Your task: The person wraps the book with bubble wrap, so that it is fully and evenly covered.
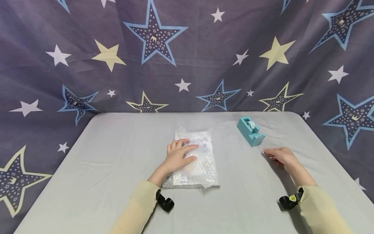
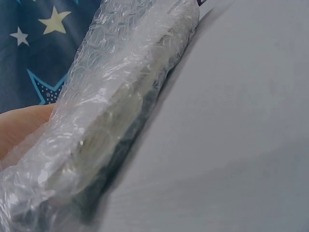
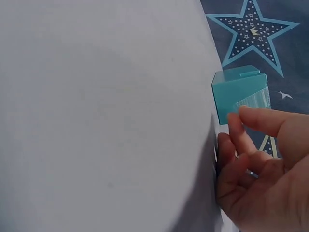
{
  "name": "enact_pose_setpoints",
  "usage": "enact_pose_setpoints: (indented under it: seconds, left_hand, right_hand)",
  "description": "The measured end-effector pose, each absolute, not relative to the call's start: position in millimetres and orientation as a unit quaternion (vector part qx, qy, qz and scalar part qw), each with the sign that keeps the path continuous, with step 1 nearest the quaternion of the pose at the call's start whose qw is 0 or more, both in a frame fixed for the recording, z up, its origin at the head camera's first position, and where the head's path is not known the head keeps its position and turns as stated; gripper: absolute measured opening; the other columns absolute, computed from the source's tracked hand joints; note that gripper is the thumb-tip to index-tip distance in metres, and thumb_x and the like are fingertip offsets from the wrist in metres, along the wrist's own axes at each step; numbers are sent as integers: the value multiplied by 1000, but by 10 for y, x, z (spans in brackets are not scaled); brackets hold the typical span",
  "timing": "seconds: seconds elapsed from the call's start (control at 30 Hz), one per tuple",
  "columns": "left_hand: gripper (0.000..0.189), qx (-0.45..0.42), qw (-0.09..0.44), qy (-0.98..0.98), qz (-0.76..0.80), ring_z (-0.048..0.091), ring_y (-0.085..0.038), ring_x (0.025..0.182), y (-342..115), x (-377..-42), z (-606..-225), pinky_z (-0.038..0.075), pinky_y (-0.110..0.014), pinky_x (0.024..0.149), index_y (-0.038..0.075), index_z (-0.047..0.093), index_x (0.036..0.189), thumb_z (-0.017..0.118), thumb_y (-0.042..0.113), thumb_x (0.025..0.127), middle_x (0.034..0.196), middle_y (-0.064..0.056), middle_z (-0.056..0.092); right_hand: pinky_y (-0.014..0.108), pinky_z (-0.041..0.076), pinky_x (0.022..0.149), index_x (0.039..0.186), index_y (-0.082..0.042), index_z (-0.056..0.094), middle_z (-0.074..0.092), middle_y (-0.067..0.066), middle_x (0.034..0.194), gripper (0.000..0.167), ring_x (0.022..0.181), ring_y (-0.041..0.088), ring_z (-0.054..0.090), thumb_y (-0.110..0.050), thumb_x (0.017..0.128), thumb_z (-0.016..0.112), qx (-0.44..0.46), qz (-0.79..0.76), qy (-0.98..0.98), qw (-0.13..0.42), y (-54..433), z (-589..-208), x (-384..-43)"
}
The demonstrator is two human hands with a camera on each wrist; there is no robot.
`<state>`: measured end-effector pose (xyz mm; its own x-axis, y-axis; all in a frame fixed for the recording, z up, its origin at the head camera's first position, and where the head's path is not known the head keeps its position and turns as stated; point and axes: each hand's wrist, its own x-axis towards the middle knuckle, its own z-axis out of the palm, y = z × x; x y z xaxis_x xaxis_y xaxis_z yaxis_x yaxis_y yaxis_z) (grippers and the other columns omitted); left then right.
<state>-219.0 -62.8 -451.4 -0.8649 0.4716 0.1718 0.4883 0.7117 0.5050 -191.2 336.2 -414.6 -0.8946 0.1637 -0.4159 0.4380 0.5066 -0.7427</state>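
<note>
A flat package wrapped in bubble wrap [image 1: 201,165] lies on the table, its contents a pale, printed flat item blurred by the wrap. My left hand [image 1: 178,157] rests on its left side with the fingers spread; in the left wrist view the wrapped edge [image 2: 116,116] hides most of that hand. To the right, my right hand [image 1: 281,156] pinches a piece of clear tape [image 3: 253,99] between thumb and fingertip. Just beyond those fingertips stands a teal tape dispenser [image 1: 251,131] with a roll of clear tape in it.
A light grey cloth covers the table [image 1: 96,156]. Behind and at both sides hangs a dark curtain [image 1: 201,65] with stars on it. Each wrist wears a black strapped camera, such as the left camera [image 1: 166,203].
</note>
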Motion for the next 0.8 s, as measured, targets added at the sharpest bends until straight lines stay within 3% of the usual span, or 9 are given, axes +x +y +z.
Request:
enact_pose_setpoints:
  seconds: [0.27,0.4,0.57,0.7,0.8]
  left_hand:
    - [44,-264,24,-922,-281,27,-27,120,-626,-2183,-4511,19,-45,91,33,52,128,57,44,85,137,-6,35]
    - [44,-262,23,-923,-281,27,-27,120,-640,-2175,-4493,19,-45,91,33,52,128,56,45,86,137,-6,35]
    - [44,-262,20,-924,-278,26,-27,121,-653,-2190,-4485,18,-44,92,34,50,129,55,46,86,138,-6,35]
    - [45,-260,21,-927,-271,27,-27,120,-647,-2197,-4501,19,-44,92,34,50,129,55,47,86,138,-5,35]
    - [45,-260,24,-927,-269,28,-27,120,-637,-2191,-4513,19,-44,92,34,51,128,56,47,85,137,-5,36]
  right_hand:
    - [21,46,62,117,8,51,54,-16,79,53,71,0,52,-32,84,62,124,-484,856,134,3455,-4141,-1896]
    - [19,48,67,119,3,50,54,-23,82,53,76,-4,52,-34,84,63,103,-514,844,110,3492,-4133,-1926]
    - [17,47,71,126,2,46,55,-15,99,65,81,-7,49,-45,83,60,98,-509,852,66,3407,-4134,-2018]
    - [15,46,70,115,-6,53,56,-18,92,53,79,-7,51,-47,82,61,112,-534,838,26,3331,-4215,-2089]
    - [15,44,71,110,-6,54,51,-24,84,47,79,-2,51,-45,84,59,112,-537,836,7,3271,-4214,-2072]
